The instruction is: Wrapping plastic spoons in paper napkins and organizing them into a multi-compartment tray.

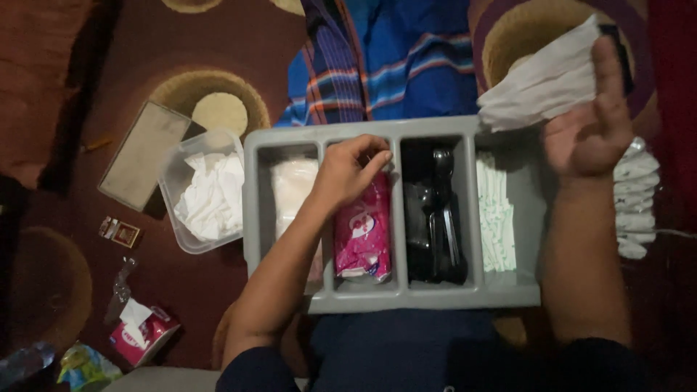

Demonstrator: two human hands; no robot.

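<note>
A grey plastic organiser tray (398, 296) with several long compartments rests across my lap. My left hand (350, 170) reaches into the second compartment from the left, fingers curled at the top of a pink packet (362, 239) lying there. My right hand (592, 123) is raised over the tray's right end and holds a stack of white paper napkins (541, 86) by one edge. The far-left compartment holds a white wrapped bundle (292, 186). Black plastic cutlery (435, 218) fills the third compartment. White folded sachets (495, 214) are lined up in the fourth.
A clear plastic tub (168, 190) with crumpled white tissue sits left of the tray on a dark red patterned carpet, with a flat grey lid (144, 154) beyond it. A red tissue packet (144, 332) and small wrappers lie lower left. Blue striped cloth (396, 62) lies behind the tray. More white packs (637, 196) are stacked at the right.
</note>
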